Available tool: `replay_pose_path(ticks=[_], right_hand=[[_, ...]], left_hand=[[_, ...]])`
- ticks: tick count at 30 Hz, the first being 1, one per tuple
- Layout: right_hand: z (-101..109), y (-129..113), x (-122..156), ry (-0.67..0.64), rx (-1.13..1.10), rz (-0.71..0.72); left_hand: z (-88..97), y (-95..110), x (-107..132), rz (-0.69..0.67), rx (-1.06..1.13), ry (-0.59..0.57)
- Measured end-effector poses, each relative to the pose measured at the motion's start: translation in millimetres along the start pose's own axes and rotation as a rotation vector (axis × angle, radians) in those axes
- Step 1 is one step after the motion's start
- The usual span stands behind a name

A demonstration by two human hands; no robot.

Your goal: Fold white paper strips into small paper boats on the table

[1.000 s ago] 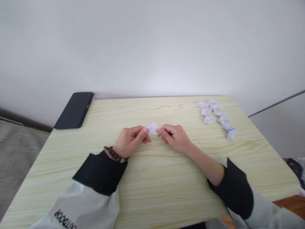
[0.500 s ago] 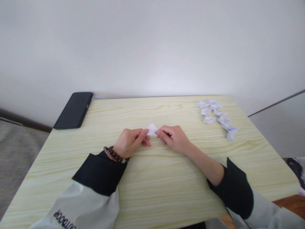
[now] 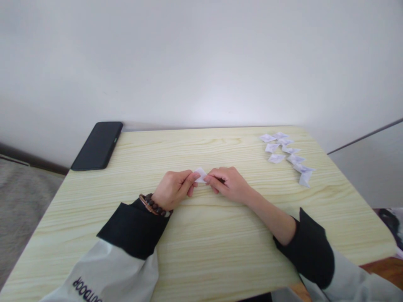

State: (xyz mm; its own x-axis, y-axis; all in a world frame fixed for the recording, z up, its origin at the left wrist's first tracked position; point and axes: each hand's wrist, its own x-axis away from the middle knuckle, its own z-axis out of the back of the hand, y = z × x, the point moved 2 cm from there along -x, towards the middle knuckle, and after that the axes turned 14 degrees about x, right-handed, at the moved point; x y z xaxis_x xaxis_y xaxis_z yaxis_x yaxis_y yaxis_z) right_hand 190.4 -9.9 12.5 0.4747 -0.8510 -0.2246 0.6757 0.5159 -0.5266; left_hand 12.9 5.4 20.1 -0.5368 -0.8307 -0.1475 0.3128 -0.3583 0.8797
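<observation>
A small folded piece of white paper is held just above the middle of the table, stretched between my two hands. My left hand pinches its left end between thumb and fingers. At the right end, my right hand grips the paper in the same pinching way. The fingers cover both ends, so only the middle and the pointed top of the paper show. Several small folded white paper pieces lie in a loose cluster to the right, beyond my right hand.
The pale wood-grain table meets a white wall at its back edge. A black tablet or large phone lies at the table's far left corner. Grey carpet shows beyond the left edge.
The paper has dropped slightly and looks smaller between the fingers. My left hand has shifted a little to the right, and its fingers are more curled. The cluster has not moved.
</observation>
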Motion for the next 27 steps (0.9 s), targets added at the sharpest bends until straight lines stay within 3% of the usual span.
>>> replay_pose_path(ticks=[7,13,17,22,27], right_hand=[[0.9,0.1,-0.6,0.003,-0.08,-0.077],[3.6,3.1,0.9,-0.012,-0.192,-0.128],[3.0,3.4,1.5,-0.027,-0.205,-0.126],[1.5,3.7,1.6,-0.051,-0.212,-0.106],[0.5,3.4,0.6,-0.057,-0.093,-0.046]], left_hand=[[-1.1,-0.4,1.2,0.034,0.042,0.068],[0.4,-7.4,0.1,-0.073,0.166,0.162],[0.9,-7.5,-1.4,-0.148,0.125,0.145],[1.0,-6.5,-0.9,-0.085,0.192,0.146],[-0.4,-1.6,0.4,-0.117,0.234,0.122]])
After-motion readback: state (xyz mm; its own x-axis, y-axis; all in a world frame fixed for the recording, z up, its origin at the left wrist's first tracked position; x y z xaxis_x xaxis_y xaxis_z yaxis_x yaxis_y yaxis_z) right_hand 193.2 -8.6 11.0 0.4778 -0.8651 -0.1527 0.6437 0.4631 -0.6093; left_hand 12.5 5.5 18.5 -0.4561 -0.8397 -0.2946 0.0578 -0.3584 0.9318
